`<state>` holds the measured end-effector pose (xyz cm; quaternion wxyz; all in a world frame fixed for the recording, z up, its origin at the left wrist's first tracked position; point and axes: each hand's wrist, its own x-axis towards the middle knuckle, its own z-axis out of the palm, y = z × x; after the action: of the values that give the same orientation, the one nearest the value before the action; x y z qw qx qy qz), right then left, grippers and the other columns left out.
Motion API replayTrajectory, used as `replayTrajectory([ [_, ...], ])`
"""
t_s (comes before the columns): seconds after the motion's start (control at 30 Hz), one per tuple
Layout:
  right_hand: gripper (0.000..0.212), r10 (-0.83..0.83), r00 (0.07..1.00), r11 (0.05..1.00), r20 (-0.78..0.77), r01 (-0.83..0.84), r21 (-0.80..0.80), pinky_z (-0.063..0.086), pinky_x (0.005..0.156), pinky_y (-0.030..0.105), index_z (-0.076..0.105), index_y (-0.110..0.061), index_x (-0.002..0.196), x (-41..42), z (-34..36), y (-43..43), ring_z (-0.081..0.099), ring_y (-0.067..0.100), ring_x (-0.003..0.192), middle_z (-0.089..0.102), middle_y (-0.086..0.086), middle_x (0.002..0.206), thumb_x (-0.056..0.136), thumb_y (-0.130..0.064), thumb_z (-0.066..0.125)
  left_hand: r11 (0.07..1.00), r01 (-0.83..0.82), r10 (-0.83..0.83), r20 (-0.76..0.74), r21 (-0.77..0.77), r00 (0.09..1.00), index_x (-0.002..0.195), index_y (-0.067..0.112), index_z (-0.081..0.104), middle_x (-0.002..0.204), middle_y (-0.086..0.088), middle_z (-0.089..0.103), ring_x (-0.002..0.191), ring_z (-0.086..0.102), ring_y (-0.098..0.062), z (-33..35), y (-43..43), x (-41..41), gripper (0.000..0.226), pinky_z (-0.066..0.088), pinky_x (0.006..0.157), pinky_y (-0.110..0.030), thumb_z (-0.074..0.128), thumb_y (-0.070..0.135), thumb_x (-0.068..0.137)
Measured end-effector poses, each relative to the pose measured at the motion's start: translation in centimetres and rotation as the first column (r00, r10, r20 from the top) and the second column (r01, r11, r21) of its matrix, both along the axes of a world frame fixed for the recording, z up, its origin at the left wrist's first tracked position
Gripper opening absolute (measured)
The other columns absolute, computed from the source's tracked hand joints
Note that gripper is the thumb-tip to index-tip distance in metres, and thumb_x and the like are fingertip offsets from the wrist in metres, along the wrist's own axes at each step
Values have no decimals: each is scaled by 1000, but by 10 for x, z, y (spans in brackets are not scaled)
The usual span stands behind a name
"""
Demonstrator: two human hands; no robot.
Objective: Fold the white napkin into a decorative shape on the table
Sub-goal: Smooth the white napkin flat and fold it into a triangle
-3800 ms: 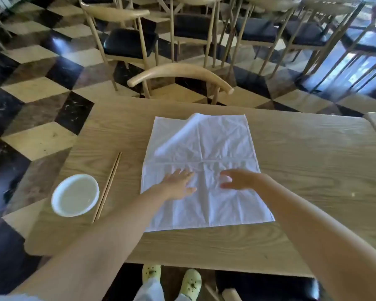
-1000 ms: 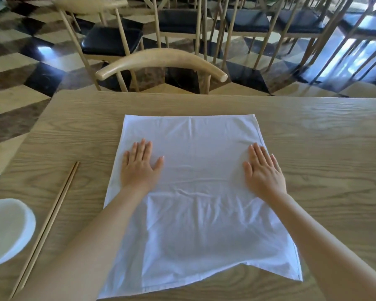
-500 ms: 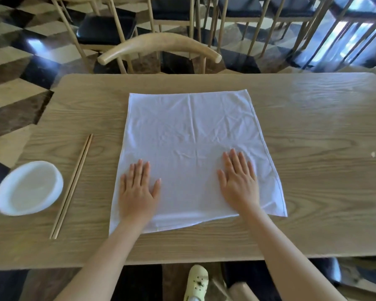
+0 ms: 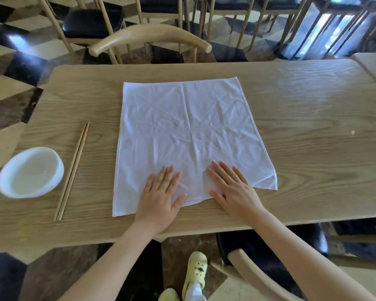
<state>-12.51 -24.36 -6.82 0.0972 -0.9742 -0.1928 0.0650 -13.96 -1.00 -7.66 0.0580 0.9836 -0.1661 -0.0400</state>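
Note:
A white napkin [image 4: 189, 129] lies spread flat as one creased square in the middle of the wooden table [image 4: 302, 127]. My left hand [image 4: 161, 196] rests flat on the napkin's near edge, fingers straight and together. My right hand [image 4: 232, 190] lies flat beside it, a little to the right, palm down over the same near edge. Both hands press the cloth; neither holds any of it.
A pair of wooden chopsticks [image 4: 73, 170] lies left of the napkin, and a white bowl [image 4: 30, 172] sits at the table's left edge. A wooden chair back [image 4: 150, 38] stands beyond the far edge. Another chair [image 4: 258, 276] is below right.
Both hands have slid down the napkin from its middle to its near edge and drawn closer together. The napkin now lies flatter.

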Motion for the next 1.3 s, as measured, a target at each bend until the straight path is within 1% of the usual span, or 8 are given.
replayTrajectory([
  [0.17,52,43,997,997,69,-47,56,20,115,26,40,-22,139,-6,7,-61,26,8,139,31,-8,149,93,-43,41,976,217,-217,-7,35,976,148,21,20,155,-2,17,144,6,-16,0,51,-4,69,4,114,-40,14,62,93],
  [0.27,41,19,966,1000,260,-17,-12,47,89,30,59,-13,115,-4,12,-84,58,19,111,62,0,123,77,-5,70,967,256,-256,-2,-4,967,144,15,32,151,-6,30,141,24,-22,8,60,-4,63,10,115,-38,16,55,96],
  [0.37,40,7,900,991,435,50,-121,42,80,32,59,-7,98,-2,17,-94,57,25,83,61,5,96,65,12,69,963,268,-265,80,-25,961,129,6,51,133,-13,55,124,51,-28,14,59,-2,50,29,112,-42,20,33,101],
  [0.5,43,-16,846,973,533,135,-186,49,68,38,55,-1,91,0,17,-91,52,29,71,54,13,87,55,22,60,952,304,-301,100,-17,948,132,6,49,130,-12,58,122,53,-26,19,67,0,44,40,104,-42,38,22,92],
  [0.67,39,-78,874,970,480,177,-164,43,50,35,41,-8,76,-2,16,-92,46,27,60,47,11,72,56,20,61,964,264,-262,39,-44,964,132,10,47,134,-13,54,127,47,-30,22,63,-11,56,39,105,-48,20,46,98],
  [0.87,26,-134,890,988,435,156,-15,42,57,34,48,-4,72,-6,27,-104,49,31,63,47,10,71,59,12,64,992,103,-100,50,-75,994,114,11,54,115,-10,64,112,59,-30,32,40,-13,57,52,88,-45,38,58,87],
  [1.07,35,5,953,981,303,55,-188,46,54,33,51,-11,69,-4,24,-117,52,26,63,51,3,68,49,13,70,998,67,-67,83,0,994,110,9,60,113,-11,63,112,58,-30,24,36,-12,54,47,93,-48,42,52,83],
  [1.3,5,-180,969,943,-167,218,251,34,80,22,53,-24,82,13,44,-117,44,15,94,53,-17,85,81,-20,50,990,98,-91,75,-97,993,118,11,57,125,-11,61,120,55,-27,24,46,-19,53,43,99,-45,30,49,93],
])
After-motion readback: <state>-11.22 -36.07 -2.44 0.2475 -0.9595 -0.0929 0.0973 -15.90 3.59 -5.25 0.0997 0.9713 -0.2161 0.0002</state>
